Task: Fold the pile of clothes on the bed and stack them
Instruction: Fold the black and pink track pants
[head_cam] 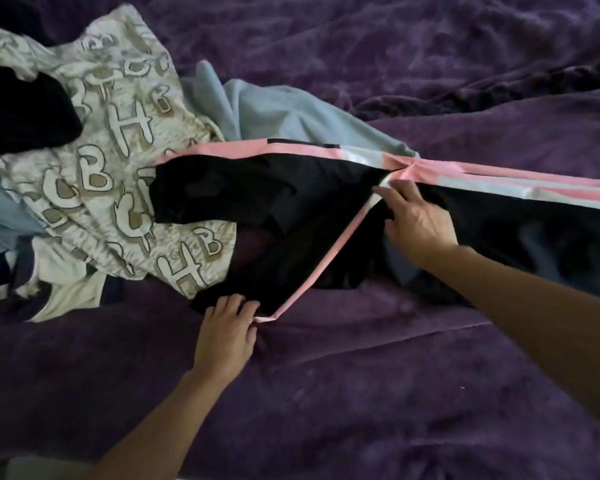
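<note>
A black garment with pink and white side stripes (264, 188) lies stretched across the purple bed, its long part running off to the right. My left hand (227, 327) pinches its near corner where the pink stripe ends. My right hand (420, 221) rests with spread fingers on the black cloth near the point where the stripes meet. At the left lies a pile: a grey garment printed with letters (118, 161), a light blue garment (274, 116) behind it, and a black item (21, 112) on top.
A purple plush blanket (361, 375) covers the whole bed, rumpled at the far right (499, 81). A white and navy garment (66, 292) pokes out under the pile at the left edge.
</note>
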Demonstrator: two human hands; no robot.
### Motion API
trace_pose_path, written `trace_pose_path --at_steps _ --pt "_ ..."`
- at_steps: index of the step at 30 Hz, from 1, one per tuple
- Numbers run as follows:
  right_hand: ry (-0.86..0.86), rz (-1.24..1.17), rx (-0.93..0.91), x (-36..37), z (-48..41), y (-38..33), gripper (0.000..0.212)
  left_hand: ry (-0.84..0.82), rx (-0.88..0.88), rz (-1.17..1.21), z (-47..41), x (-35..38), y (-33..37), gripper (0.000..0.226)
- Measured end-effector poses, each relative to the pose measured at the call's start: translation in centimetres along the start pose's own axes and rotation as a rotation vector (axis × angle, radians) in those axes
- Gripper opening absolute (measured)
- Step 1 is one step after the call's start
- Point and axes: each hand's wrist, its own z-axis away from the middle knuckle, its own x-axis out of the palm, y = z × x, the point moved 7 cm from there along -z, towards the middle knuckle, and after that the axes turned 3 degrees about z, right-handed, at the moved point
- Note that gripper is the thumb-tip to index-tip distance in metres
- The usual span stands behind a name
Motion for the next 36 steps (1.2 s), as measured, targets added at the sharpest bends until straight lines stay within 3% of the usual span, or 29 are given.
trace_pose_path --at_steps 1,3,5,7,9,11,14,16,18,22,25,29,33,36 --pt "-0.067 0.053 0.048 0.6 -1.2 -0.1 0.057 0.021 -0.005 0.081 -0.3 -0.7 -0.8 0.030" --pt "-0.113 0.082 0.124 0.8 -2.8 -0.1 0.037 0.070 -0.079 0.305 -1.4 -3.1 -3.2 0.021" --pt "0.001 0.012 0.188 -0.7 -3.9 -0.2 0.017 0.189 -0.141 0.519 -3.2 -7.1 -6.0 0.023" --pt "0.134 -0.034 0.242 -2.9 -5.1 -0.4 0.017 0.360 -0.169 0.673 -5.8 -12.2 -9.0 0.022" --pt "0.162 -0.028 0.296 -4.7 -6.7 -0.7 0.017 0.444 -0.186 0.783 -9.2 -16.1 -11.5 0.018" --pt "0.155 -0.036 0.317 -5.8 -7.8 -1.5 0.017 0.423 -0.256 0.851 -13.1 -17.6 -13.7 0.014" --pt "0.033 -0.070 0.214 -4.6 -7.8 -4.0 0.036 0.358 -0.467 0.833 -17.0 -16.0 -16.8 0.012" --pt "-0.097 -0.001 0.163 -2.2 -7.3 -4.7 0.049 0.275 -0.579 0.780 -17.7 -14.0 -17.9 0.026" --pt "-0.068 -0.013 0.236 -1.1 -7.4 -3.9 0.056 0.254 -0.628 0.776 -17.7 -12.7 -17.9 0.041" --pt "0.180 -0.126 0.167 -0.2 -7.4 -5.8 0.056 0.216 -0.563 1.048 -18.0 -11.7 -16.4 0.040" --pt "0.035 -0.031 0.092 3.2 -7.4 -7.8 0.055 0.098 -0.564 1.106 -17.8 -11.0 -16.6 0.034" --pt "-0.111 0.139 0.152 5.5 -8.1 -7.3 0.058 0.036 -0.544 1.202 -17.9 -12.0 -16.7 0.022" --pt "-0.176 0.047 0.137 4.2 -8.0 -7.1 0.065 0.076 -0.422 1.163 -17.4 -17.4 -13.7 0.022" --pt "-0.056 -0.111 0.238 1.0 -5.6 -4.3 0.059 0.040 -0.298 1.185 -17.3 -21.4 -8.1 0.041"
